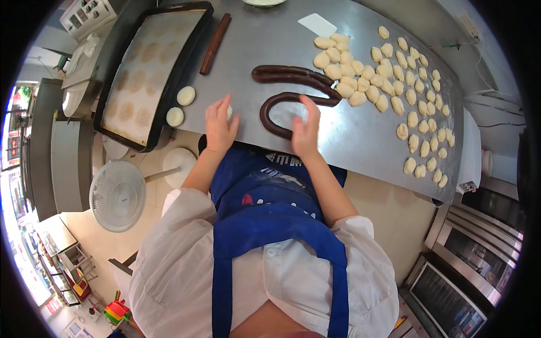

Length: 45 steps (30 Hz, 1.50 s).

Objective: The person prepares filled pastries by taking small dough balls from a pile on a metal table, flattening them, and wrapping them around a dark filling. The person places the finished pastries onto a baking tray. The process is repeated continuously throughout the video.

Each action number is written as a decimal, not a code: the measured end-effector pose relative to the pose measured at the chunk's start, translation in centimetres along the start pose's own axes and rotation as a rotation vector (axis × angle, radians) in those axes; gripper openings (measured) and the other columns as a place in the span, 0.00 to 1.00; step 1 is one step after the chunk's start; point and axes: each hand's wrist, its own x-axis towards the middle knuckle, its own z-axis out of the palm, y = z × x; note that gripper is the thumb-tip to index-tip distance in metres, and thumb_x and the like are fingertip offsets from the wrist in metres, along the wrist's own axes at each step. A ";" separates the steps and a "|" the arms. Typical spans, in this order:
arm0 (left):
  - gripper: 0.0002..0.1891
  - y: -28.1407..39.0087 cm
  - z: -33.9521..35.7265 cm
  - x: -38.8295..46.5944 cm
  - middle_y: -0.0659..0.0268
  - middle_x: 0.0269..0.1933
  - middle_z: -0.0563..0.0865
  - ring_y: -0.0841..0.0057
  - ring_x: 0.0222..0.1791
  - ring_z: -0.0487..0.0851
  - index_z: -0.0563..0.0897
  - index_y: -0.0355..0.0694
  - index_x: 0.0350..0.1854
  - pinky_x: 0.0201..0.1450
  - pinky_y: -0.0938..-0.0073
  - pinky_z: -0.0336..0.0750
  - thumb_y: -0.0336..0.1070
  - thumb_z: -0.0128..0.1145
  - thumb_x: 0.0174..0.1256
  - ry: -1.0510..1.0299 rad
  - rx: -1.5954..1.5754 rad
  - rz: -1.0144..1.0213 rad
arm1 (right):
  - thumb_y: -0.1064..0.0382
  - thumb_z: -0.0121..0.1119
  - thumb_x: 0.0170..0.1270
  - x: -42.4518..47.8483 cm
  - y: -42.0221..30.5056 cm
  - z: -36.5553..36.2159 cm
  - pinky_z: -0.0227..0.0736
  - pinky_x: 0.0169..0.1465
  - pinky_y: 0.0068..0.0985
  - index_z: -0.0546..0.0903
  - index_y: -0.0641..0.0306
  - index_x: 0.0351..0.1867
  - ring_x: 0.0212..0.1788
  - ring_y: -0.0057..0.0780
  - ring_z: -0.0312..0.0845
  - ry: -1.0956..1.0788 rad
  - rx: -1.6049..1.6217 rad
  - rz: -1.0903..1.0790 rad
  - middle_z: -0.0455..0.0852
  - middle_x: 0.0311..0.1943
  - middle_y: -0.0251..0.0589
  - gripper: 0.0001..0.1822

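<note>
My left hand (pixel 220 124) is over the front part of the steel table, its thumb apart from its fingers. A white round of dough (pixel 229 113) shows partly beside those fingers; whether they touch it I cannot tell. My right hand (pixel 306 129), somewhat blurred, is at the near end of a long dark brown rope of paste (pixel 270 105), and hides that end. The rope curves in a U and runs on to a folded length (pixel 291 75) farther back. Two smooth white dough rounds (pixel 186 96) (pixel 175 117) lie left of my left hand, beside the baking tray.
A black-rimmed baking tray (pixel 162 80) with a browned, spotted liner stands left. A wooden rolling pin (pixel 214 44) lies beside it. Several pale dough pieces (pixel 397 88) cover the table's right side, near a white scraper (pixel 318 25). A fan (pixel 118 196) stands on the floor at left.
</note>
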 end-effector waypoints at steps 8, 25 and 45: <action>0.40 -4.7 2.6 4.7 0.47 0.77 0.58 0.49 0.79 0.50 0.61 0.42 0.77 0.75 0.36 0.45 0.63 0.49 0.70 -0.198 0.641 0.019 | 0.66 0.57 0.63 -5.2 5.8 -6.6 0.61 0.66 0.43 0.77 0.66 0.53 0.60 0.51 0.69 0.047 -0.507 0.079 0.78 0.55 0.53 0.16; 0.45 -4.1 3.2 6.9 0.44 0.80 0.47 0.50 0.81 0.38 0.54 0.39 0.79 0.76 0.35 0.35 0.64 0.50 0.69 -0.248 0.589 -0.073 | 0.66 0.59 0.61 -4.7 5.4 -6.6 0.67 0.60 0.42 0.79 0.65 0.46 0.54 0.49 0.74 0.015 -0.491 0.056 0.82 0.49 0.49 0.12; 0.21 -8.3 -3.7 3.2 0.71 0.30 0.83 0.85 0.32 0.78 0.85 0.36 0.35 0.36 0.80 0.73 0.50 0.74 0.51 -0.500 0.020 -0.598 | 0.65 0.63 0.59 -4.8 5.4 -6.2 0.68 0.57 0.38 0.81 0.59 0.41 0.51 0.43 0.77 -0.006 -0.563 0.048 0.84 0.46 0.40 0.09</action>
